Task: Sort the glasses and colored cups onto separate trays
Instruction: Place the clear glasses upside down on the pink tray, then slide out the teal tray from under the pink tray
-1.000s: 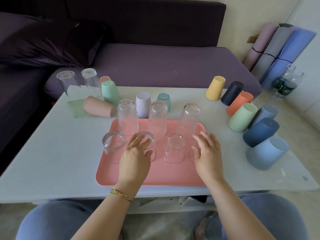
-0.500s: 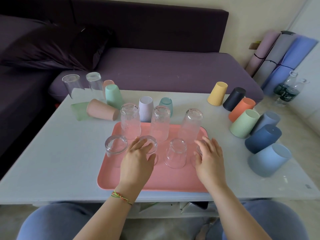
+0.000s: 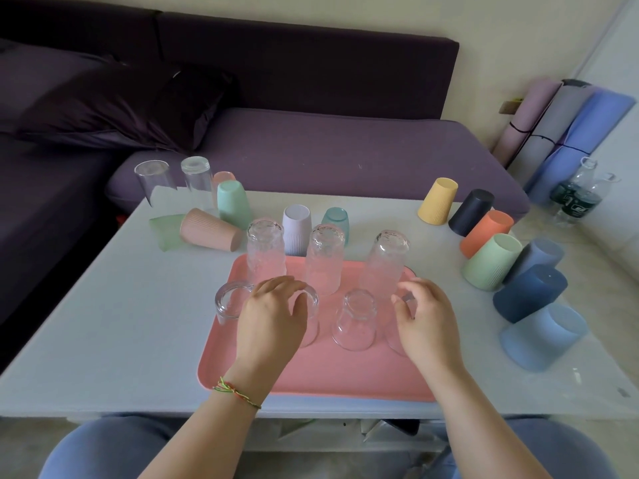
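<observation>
Gripping two glasses on the pink tray [image 3: 311, 375], our left hand [image 3: 273, 318] clasps the mid-tray glass [image 3: 311, 328] and our right hand [image 3: 427, 323] the right-edge glass [image 3: 397, 340].

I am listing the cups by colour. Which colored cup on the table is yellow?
The ribbed yellow cup, at the back right, just left of the black cup; no other cup is yellow.

No legible text (bottle labels [image 3: 572, 205] too blurred).

Purple sofa [image 3: 311, 157], white table [image 3: 103, 323], cream wall [image 3: 501, 36].
</observation>
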